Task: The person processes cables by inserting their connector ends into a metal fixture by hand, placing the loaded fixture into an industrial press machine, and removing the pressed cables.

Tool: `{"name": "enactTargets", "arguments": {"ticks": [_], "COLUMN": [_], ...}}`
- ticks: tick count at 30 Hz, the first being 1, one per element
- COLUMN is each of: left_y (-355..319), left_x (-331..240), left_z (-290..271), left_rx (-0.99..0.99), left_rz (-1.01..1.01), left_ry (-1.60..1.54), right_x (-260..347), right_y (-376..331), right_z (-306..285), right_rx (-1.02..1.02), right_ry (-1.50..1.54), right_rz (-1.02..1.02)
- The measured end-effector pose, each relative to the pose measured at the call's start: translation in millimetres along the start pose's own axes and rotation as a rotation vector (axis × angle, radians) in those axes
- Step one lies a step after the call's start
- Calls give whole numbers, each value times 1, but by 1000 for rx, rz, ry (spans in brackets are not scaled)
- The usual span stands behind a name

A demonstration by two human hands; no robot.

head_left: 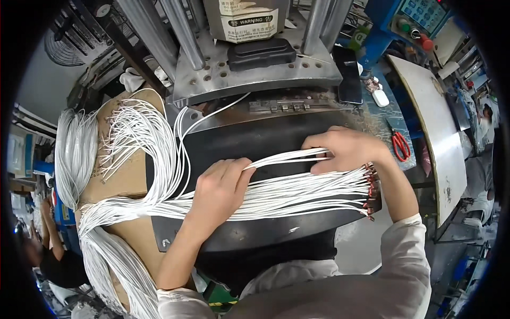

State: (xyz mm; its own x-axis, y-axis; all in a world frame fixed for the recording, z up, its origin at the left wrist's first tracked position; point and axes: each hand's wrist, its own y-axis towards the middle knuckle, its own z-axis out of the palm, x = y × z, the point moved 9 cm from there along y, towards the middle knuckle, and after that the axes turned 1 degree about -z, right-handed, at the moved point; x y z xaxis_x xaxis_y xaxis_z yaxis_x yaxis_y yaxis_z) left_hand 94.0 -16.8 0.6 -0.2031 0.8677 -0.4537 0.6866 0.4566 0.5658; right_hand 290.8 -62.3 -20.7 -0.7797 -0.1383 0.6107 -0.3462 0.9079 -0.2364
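Note:
A wide bundle of white cables (297, 194) lies across the black work surface (228, 143) in front of me. The cables' right ends carry small reddish-brown tips (367, 194). My left hand (220, 189) rests over the bundle, its fingers and thumb closed on a few cables lifted from the rest. Farther right, my right hand (345, 151) is closed round the same few cables, just above the tipped ends. Its fingertips partly hide them. Between both hands the lifted strands (287, 158) run slightly apart from the bundle.
Ahead stands a metal press (255, 85) with thick posts and a black block (260, 54). More cables (143, 127) lie on cardboard (122, 181) at the left. Red-handled cutters (401, 146), a dark phone-like slab (348, 77) and a control panel (419, 21) are at the right.

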Motion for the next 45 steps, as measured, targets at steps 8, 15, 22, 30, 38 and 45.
{"name": "enactTargets", "arguments": {"ticks": [8,15,22,30,38,45], "left_y": [5,48,41,7,0,5], "left_x": [51,-67,-32,5,20,23], "left_z": [-16,109,145,97,104,108], "left_rx": [214,866,518,434,366,343], "left_rz": [-682,-636,-857,-846,-922,-929], "left_ry": [-683,-1279,-1406,-1293,-1243,-1136], "right_x": [-27,-70,-37,-36,-33,-46], "right_y": [-51,-65,3,32,23,21], "right_z": [-36,-75,-10,-24,-15,5], "right_rx": [-303,-301,-9,-572,-471,-415], "right_ry": [391,809,727,-674,19,935], "right_rz": [177,-124,61,149,238,207]}}
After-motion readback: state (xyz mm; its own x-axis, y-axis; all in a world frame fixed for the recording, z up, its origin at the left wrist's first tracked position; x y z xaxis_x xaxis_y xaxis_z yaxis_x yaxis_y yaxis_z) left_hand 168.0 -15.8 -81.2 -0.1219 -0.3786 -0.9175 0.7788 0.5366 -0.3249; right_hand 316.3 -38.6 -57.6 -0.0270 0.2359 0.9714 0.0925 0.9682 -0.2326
